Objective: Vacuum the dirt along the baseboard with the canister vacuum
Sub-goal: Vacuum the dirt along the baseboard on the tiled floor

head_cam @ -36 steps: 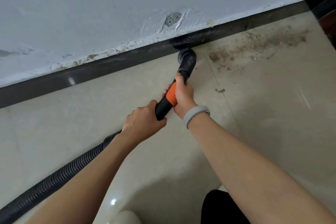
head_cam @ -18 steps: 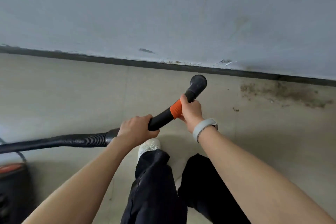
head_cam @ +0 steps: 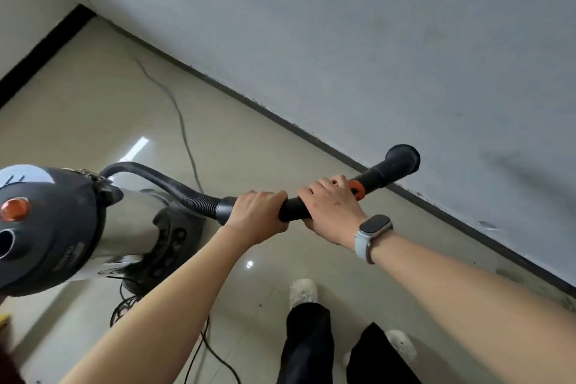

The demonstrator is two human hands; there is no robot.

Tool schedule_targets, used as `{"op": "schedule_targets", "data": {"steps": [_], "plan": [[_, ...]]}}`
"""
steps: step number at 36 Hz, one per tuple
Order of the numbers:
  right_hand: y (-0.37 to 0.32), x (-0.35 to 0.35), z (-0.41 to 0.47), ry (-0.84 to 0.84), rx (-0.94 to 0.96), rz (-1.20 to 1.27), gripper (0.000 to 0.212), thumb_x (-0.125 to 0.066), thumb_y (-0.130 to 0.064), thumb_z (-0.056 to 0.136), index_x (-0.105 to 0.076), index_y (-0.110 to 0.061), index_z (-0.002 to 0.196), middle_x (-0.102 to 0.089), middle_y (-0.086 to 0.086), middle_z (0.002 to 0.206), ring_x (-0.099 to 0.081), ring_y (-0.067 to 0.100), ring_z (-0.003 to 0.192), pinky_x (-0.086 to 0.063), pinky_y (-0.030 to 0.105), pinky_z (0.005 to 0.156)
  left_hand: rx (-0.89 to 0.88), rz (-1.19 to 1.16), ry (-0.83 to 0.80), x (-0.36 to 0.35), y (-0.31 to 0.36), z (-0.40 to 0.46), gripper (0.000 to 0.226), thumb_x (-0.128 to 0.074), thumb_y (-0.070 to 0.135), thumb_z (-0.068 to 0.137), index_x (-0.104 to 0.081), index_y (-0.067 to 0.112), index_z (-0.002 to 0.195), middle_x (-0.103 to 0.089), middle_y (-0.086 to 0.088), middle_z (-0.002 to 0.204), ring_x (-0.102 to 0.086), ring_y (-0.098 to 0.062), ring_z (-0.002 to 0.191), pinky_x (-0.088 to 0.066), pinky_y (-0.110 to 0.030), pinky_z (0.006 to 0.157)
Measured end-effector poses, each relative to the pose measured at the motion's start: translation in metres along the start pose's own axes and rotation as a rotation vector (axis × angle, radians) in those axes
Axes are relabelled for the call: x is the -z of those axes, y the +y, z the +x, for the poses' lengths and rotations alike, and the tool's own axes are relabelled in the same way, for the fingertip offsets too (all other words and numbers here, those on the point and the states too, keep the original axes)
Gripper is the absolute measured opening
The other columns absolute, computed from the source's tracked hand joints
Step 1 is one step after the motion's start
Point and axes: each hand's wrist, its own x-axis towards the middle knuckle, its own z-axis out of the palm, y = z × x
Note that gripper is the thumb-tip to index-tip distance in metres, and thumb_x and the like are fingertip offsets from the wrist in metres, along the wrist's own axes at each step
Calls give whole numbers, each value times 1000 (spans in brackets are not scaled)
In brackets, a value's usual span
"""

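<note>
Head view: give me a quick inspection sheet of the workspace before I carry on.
Surface: glossy beige tile floor.
Job's things: canister vacuum standing left; ribbed hose runs to wand; round nozzle lifted off floor; dirt along black baseboard at right.
Clutter: nothing seen.
Hands: left hand and right hand both grip wand.
Cables: power cord trails across floor; coil by vacuum.
Surroundings: scuffed grey wall.
</note>
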Motion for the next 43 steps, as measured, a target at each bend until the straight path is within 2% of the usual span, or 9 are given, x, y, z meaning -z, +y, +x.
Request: {"op": "schedule_targets", "data": {"steps": [4,9,11,15,19,24,27,31,43], "plan": [[-17,11,10,-6,-38,32,23,-47,-34,97,-49,-19,114,-57,-1,111,-52,21,103,-33,37,93,-20,-14,135,5,-55,-12,18,-58,33,85,-53,21,98,-59,4,101,-53,-20,95,-31,-27,76],[-27,9,3,-102,-136,93,29,-46,-41,97,-48,-20,116,-57,-3,113,-52,19,106,-34,36,94,-43,-216,32,-5,-104,-8,85,-74,55,66,-35,32,138,-56,7,124,-52,-19,116,-31,-38,108],[-25,8,-4,-141,-178,124,30,-46,-42,97,-48,-19,116,-57,-3,114,-51,19,107,-34,36,94,-40,-221,-5,-10,-120,-2,93,-76,56,64,-29,34,141,-57,8,125,-50,-17,121,-28,-40,110],[-17,9,-14,-158,-194,138,30,-47,-43,95,-50,-21,115,-58,-4,113,-52,18,106,-35,35,94,-47,-178,0,-16,-135,7,56,-75,54,72,-49,26,113,-61,8,105,-56,-19,104,-35,-31,95],[-16,20,-10,-227,-170,165,38,-52,-48,91,-46,-22,117,-59,-4,114,-55,20,106,-37,35,90,-82,-265,30,-22,-105,-7,28,-71,31,78,-52,19,94,-62,1,97,-58,-24,93,-37,-30,73],[-37,23,3,-403,-77,171,60,-60,-59,82,-40,-23,126,-60,0,119,-59,26,103,-39,34,77,-125,-276,124,-37,-57,-32,29,-68,29,78,-57,12,99,-66,-3,96,-61,-27,87,-32,-30,66],[-39,16,-5,-446,-89,200,60,-63,-58,79,-41,-24,124,-63,1,112,-60,26,95,-42,33,72,-105,-265,163,-41,-41,-44,26,-67,25,78,-57,8,94,-63,-4,89,-56,-27,79,-23,-30,64],[-33,11,-33,-399,-126,263,53,-63,-52,80,-43,-21,117,-64,2,103,-57,25,84,-43,33,69,-156,-282,214,-50,-25,-51,23,-69,19,70,-57,6,84,-60,-6,76,-57,-33,71,-25,-29,64],[82,4,-204,-346,-235,216,49,-61,-53,79,-44,-24,115,-65,0,101,-61,25,89,-39,31,67,-194,-211,172,-69,183,-57,28,-64,26,79,-55,11,101,-62,-3,97,-57,-25,91,-24,-28,72]]}}
